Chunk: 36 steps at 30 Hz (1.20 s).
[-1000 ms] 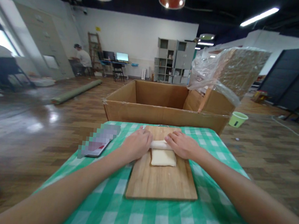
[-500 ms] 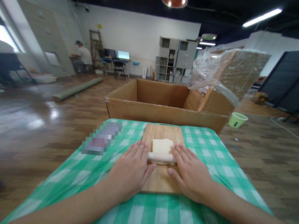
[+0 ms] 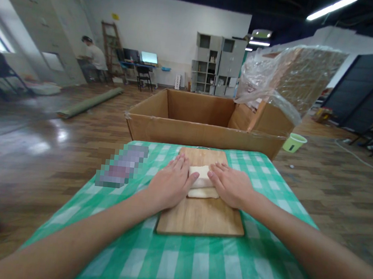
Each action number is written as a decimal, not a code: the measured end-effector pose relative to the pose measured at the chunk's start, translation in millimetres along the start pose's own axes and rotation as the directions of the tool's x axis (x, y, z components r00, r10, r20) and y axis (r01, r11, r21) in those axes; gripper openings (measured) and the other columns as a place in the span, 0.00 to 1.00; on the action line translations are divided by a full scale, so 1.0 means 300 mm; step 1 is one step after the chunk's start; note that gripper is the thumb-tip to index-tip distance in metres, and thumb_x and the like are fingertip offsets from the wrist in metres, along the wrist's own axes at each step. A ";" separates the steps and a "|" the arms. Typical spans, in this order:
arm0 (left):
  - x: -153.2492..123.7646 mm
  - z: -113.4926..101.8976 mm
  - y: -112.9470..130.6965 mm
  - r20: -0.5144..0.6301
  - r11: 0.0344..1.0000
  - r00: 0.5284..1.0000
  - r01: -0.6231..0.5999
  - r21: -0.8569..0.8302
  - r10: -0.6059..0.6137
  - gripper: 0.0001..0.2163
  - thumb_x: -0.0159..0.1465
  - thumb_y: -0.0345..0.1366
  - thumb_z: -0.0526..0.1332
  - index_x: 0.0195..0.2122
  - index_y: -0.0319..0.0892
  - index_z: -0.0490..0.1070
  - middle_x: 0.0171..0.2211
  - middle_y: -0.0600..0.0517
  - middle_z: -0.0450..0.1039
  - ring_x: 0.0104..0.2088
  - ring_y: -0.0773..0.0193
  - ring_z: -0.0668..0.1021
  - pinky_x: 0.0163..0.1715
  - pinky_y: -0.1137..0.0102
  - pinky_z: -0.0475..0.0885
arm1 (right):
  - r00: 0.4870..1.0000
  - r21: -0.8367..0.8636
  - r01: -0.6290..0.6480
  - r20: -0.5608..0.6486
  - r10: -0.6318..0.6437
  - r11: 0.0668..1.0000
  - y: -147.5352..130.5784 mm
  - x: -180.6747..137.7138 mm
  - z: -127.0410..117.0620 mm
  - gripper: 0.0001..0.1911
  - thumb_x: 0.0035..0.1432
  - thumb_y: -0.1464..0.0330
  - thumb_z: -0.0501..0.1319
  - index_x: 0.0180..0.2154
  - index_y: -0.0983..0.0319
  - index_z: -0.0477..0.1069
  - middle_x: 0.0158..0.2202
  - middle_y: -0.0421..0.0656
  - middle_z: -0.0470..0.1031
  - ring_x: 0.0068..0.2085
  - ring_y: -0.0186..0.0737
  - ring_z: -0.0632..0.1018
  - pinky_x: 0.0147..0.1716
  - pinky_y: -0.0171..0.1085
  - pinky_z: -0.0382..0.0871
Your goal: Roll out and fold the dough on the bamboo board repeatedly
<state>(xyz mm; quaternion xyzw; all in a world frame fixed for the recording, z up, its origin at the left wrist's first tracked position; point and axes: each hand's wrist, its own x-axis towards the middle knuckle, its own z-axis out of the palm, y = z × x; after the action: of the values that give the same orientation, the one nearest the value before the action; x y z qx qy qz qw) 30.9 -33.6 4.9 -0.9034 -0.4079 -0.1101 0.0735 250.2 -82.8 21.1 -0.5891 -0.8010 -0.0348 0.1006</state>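
Observation:
A wooden board (image 3: 201, 221) lies on the green-and-white checked tablecloth (image 3: 166, 266). On it is a flat, pale, squarish piece of dough (image 3: 203, 193). A whitish rolling pin (image 3: 201, 183) lies crosswise over the dough, its ends covered by my hands. My left hand (image 3: 174, 180) rests palm down on the pin's left end, fingers stretched forward and thumb pointing inward. The right end is under my right hand (image 3: 230, 184), also palm down with its fingers laid out flat. Neither hand wraps round the pin.
A blurred-out flat item (image 3: 121, 168) lies left on the tablecloth. Beyond the table stands a big cardboard box (image 3: 203, 134), with plastic-wrapped cardboard (image 3: 306, 76) at its right. A green bin (image 3: 294, 143) is on the floor. A person (image 3: 95, 56) sits far back left.
Both hands and the rolling pin have moved forward over the dough, away from me. More dough shows on the near side of the pin. The camera view has tilted down slightly.

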 end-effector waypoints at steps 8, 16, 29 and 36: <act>-0.167 -0.029 0.102 -0.105 0.999 0.994 -0.047 -0.027 0.043 0.33 0.74 0.51 0.48 0.69 0.26 0.58 0.70 0.30 0.58 0.71 0.44 0.62 0.69 0.51 0.59 | 0.996 0.005 0.075 -0.051 -0.075 0.997 -0.040 -0.250 0.027 0.34 0.74 0.54 0.46 0.70 0.70 0.58 0.71 0.57 0.59 0.72 0.54 0.61 0.69 0.54 0.58; -0.191 -0.037 0.101 -0.142 0.993 0.985 -0.107 -0.041 0.100 0.30 0.74 0.50 0.50 0.69 0.32 0.57 0.70 0.34 0.60 0.69 0.44 0.64 0.67 0.49 0.61 | 0.992 0.047 0.089 -0.090 -0.085 0.995 -0.047 -0.240 0.018 0.29 0.74 0.56 0.49 0.68 0.65 0.61 0.68 0.55 0.65 0.68 0.55 0.66 0.65 0.55 0.62; -0.144 -0.090 -0.016 -0.048 0.985 0.992 -0.118 -0.123 0.113 0.16 0.77 0.45 0.48 0.42 0.43 0.69 0.41 0.46 0.74 0.42 0.54 0.76 0.43 0.59 0.71 | 0.990 -0.095 -0.105 -0.109 0.094 0.990 0.005 -0.141 -0.024 0.26 0.77 0.57 0.37 0.39 0.59 0.70 0.37 0.48 0.79 0.35 0.45 0.78 0.31 0.40 0.62; -0.072 -0.026 -0.028 0.008 0.991 0.999 0.054 -0.119 -0.053 0.18 0.78 0.41 0.40 0.43 0.43 0.67 0.39 0.48 0.76 0.38 0.57 0.77 0.37 0.63 0.70 | 0.997 -0.115 -0.075 0.023 0.078 0.991 0.023 -0.043 0.004 0.26 0.77 0.60 0.39 0.39 0.59 0.72 0.39 0.47 0.80 0.40 0.46 0.79 0.38 0.41 0.65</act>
<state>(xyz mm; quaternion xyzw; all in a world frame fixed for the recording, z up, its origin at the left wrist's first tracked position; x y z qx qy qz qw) 9.5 -45.3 7.2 -0.8952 -0.4248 -0.1341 0.0153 260.2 -92.5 16.8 -0.6247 -0.7758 -0.0685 0.0570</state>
